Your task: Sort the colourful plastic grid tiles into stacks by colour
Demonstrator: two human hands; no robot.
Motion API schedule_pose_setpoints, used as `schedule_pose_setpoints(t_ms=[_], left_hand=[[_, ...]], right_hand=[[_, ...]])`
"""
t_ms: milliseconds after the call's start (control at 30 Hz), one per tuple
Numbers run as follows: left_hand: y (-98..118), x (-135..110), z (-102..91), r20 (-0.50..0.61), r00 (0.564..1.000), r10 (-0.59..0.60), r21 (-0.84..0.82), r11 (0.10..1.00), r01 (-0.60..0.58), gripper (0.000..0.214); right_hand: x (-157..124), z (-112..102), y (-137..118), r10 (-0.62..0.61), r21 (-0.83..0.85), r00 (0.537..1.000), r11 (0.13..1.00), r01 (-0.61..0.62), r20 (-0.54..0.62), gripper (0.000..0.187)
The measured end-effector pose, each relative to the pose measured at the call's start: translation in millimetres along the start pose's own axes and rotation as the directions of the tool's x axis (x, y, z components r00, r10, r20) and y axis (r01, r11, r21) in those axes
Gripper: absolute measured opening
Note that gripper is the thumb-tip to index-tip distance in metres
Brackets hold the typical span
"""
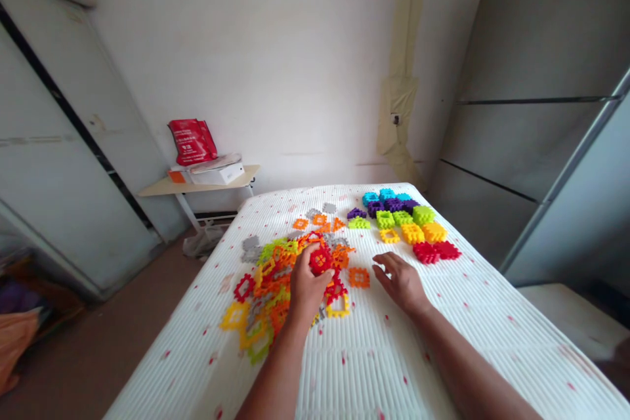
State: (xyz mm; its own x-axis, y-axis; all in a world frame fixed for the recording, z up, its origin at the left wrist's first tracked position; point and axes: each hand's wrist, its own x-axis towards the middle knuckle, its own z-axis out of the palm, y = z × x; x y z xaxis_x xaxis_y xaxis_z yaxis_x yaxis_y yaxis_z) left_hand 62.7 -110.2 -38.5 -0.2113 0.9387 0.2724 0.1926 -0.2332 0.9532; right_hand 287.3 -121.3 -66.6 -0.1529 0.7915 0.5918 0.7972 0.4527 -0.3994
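Holding a red piece (321, 260) at the right side of the mixed pile (278, 275), pinched in the fingers of the left hand (308, 285); with the right hand (401, 279) half-open, apparently empty, beside an orange square (359, 277). Could snag neighbouring pieces if dragged low, through catching toothed edges.

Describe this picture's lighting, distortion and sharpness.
In the head view, the wall is bright and the floor dim; fridge and cabinet lean outward, as through a wide lens; left hand and right hand are recognisable, though fine detail looks soft.
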Motion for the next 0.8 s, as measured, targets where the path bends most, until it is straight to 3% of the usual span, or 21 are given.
schedule_pose_setpoints(t_ms=[100, 200, 400, 600, 800], left_hand=[[-5, -4, 13.5, 0.073, 0.996, 0.041, 0.04, 0.998, -0.044, 0.057], [-5, -8, 22.9, 0.12, 0.992, 0.041, 0.051, 0.998, -0.047, 0.056], [1, -17, 35.1, 0.164, 0.984, 0.063, 0.037, 0.997, -0.07, 0.059], [0, -19, 34.6, 0.281, 0.956, -0.082, -0.226, 0.963, 0.149, 0.039], [-2, -20, 37.7, 0.211, 0.965, -0.156, -0.274, 0.938, 0.211, 0.033]], right_hand=[[0, 6, -16, -0.07, 0.101, 0.997, 0.993, 0.067, 0.019, 0.028], [0, 12, -27, -0.124, 0.184, 0.991, 0.976, 0.113, 0.045, 0.041], [-1, 17, -30, -0.088, 0.256, 0.99, 0.965, 0.057, 0.109, 0.052], [0, 11, -28, -0.024, 0.275, 0.988, 0.961, -0.019, 0.152, 0.044], [0, 5, -27, 0.0, 0.237, 0.988, 0.971, -0.038, 0.157, 0.036]])
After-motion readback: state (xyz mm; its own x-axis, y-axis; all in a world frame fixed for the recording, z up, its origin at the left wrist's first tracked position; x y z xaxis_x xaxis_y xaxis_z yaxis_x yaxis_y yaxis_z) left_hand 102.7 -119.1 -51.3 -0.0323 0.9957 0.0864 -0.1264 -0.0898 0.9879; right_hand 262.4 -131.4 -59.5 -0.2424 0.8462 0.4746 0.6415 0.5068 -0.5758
